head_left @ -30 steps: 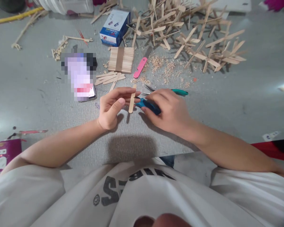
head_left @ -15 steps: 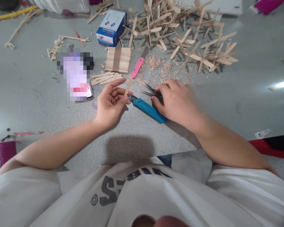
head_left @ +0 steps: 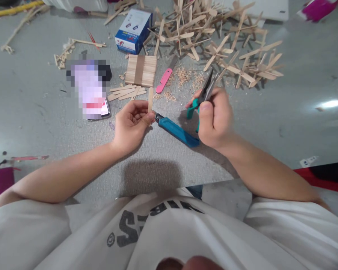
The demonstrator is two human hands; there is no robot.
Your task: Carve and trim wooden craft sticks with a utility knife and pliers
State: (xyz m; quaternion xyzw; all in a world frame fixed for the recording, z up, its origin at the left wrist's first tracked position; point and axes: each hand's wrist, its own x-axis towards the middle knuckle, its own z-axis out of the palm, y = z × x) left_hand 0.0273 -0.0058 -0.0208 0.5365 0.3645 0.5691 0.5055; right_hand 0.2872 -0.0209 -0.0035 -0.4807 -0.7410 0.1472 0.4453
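Note:
Between the thumb and fingers of my left hand [head_left: 133,125] a wooden craft stick [head_left: 150,99] stands roughly upright. My right hand [head_left: 216,118] is wrapped round green-handled pliers [head_left: 205,92], raised above the table with the slightly parted jaws pointing away from me. On the table between my hands lies a blue utility knife [head_left: 177,131], its metal tip close to my left fingertips. A pink-handled knife [head_left: 165,80] rests just beyond. Loose craft sticks [head_left: 125,92] and a paper-banded bundle of sticks [head_left: 148,71] lie past my left hand.
Crossed-stick pieces [head_left: 191,33] pile up at the back right. Wood shavings [head_left: 183,75] are scattered before them. A blue and white box [head_left: 133,30] stands behind the bundle. A partly blurred phone [head_left: 105,110] lies to the left. The table edge [head_left: 214,182] runs close to my body.
My right hand has picked the pliers up from the table and turned them upward. The stick in my left hand has tilted more upright, and my left index finger has curled in.

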